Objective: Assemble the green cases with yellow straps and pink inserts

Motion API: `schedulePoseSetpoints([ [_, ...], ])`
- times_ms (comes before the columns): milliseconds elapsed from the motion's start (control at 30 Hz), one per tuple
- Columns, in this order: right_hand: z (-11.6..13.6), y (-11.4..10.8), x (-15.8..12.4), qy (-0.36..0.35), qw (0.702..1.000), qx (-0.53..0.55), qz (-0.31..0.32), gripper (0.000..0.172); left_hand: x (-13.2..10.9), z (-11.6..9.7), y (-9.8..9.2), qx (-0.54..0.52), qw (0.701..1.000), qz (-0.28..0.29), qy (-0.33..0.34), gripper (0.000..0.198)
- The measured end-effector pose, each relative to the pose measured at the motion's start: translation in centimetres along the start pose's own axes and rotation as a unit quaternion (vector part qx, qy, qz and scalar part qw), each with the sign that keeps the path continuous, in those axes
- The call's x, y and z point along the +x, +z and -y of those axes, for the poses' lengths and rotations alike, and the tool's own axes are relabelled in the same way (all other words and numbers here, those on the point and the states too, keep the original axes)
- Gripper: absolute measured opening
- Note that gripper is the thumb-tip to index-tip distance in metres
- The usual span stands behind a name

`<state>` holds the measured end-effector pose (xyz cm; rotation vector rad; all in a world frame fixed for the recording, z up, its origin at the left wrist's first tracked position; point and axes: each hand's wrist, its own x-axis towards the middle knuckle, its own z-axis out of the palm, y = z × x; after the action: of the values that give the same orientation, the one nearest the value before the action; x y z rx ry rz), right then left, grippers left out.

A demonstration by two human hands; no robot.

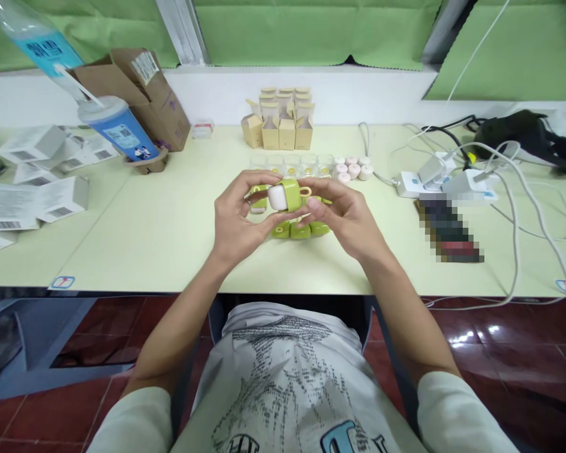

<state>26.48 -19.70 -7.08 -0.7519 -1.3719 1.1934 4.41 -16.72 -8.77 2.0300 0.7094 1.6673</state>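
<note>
Both hands meet above the middle of the pale table [160, 239]. Between them is a small green case [291, 194] with a white insert showing at its left end and a loop at its right. My left hand [238, 217] grips the white end with fingers curled over the top. My right hand [342, 214] holds the loop side. Under the hands lie several more green cases [300, 230] on the table.
Behind the hands stand a row of clear parts [292, 165], several pink round caps [353, 170] and small tan boxes [279, 129]. White printed cartons [33, 189] and a cardboard box [146, 94] lie left. A power strip with cables [446, 182] sits right.
</note>
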Motion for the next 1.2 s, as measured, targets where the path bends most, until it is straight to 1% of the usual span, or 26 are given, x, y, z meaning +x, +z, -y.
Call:
schedulePoseSetpoints([
  [67,0.2,0.2,0.5,0.012,1.0,-0.016,0.0,0.051,0.1,0.3,-0.3,-0.007,1.0,0.016,-0.01,0.058],
  [133,0.5,0.4,1.2,0.016,0.999,-0.039,0.02,0.053,0.3,0.4,-0.6,-0.001,0.999,0.04,-0.012,0.066],
  [200,0.8,0.6,1.8,0.009,0.997,-0.065,0.045,0.056,0.7,0.5,-1.0,0.029,0.997,0.067,0.0,0.076],
  [233,1.0,0.6,2.1,0.001,0.996,-0.079,0.047,0.057,0.8,0.5,-1.2,0.051,0.995,0.08,0.012,0.076],
  [333,1.1,0.7,2.2,-0.02,0.992,-0.121,0.021,0.056,1.1,0.7,-1.8,0.099,0.988,0.106,0.055,0.062],
  [433,0.8,0.6,2.2,-0.009,0.991,-0.131,0.017,0.055,1.2,1.5,-2.1,0.097,0.985,0.123,0.075,0.053],
  [500,0.3,0.5,2.7,0.01,0.993,-0.117,0.025,0.055,1.6,2.4,-2.0,0.095,0.985,0.126,0.074,0.052],
  [600,-0.6,0.2,4.4,0.014,0.994,-0.103,0.046,0.056,2.8,4.1,-1.5,0.098,0.988,0.101,0.067,0.058],
  [700,-1.6,-0.3,7.1,-0.02,0.984,-0.166,0.066,0.059,4.3,6.4,-1.8,0.097,0.99,0.084,0.063,0.071],
  [767,-2.0,-0.8,8.9,-0.059,0.965,-0.246,0.07,0.053,4.8,8.3,-3.0,0.091,0.991,0.082,0.049,0.079],
  [800,-2.1,-1.0,9.6,-0.082,0.95,-0.293,0.071,0.049,4.8,9.3,-3.9,0.087,0.993,0.076,0.036,0.079],
  [833,-2.3,-1.2,10.1,-0.102,0.93,-0.346,0.074,0.046,4.6,10.3,-4.9,0.087,0.994,0.064,0.023,0.074],
  [900,-2.6,-1.2,10.7,-0.121,0.876,-0.458,0.089,0.045,3.8,11.9,-6.9,0.108,0.993,0.05,-0.007,0.053],
  [933,-2.9,-1.0,10.7,-0.117,0.847,-0.508,0.105,0.045,3.2,12.5,-7.7,0.122,0.991,0.049,-0.034,0.048],
  [967,-3.1,-0.7,10.6,-0.106,0.818,-0.551,0.123,0.045,2.5,12.9,-8.2,0.133,0.987,0.056,-0.07,0.049],
  [1033,-3.7,0.0,10.2,-0.079,0.773,-0.609,0.155,0.044,1.5,13.2,-8.4,0.145,0.978,0.081,-0.128,0.058],
  [1067,-4.0,0.3,10.0,-0.07,0.759,-0.626,0.165,0.044,1.1,13.2,-8.2,0.15,0.973,0.096,-0.146,0.062],
  [1133,-4.5,0.7,9.8,-0.061,0.743,-0.642,0.177,0.043,0.8,13.1,-7.4,0.162,0.967,0.12,-0.156,0.064],
  [1200,-4.9,0.9,9.8,-0.062,0.736,-0.649,0.183,0.041,0.8,13.0,-6.7,0.173,0.964,0.133,-0.153,0.058],
])
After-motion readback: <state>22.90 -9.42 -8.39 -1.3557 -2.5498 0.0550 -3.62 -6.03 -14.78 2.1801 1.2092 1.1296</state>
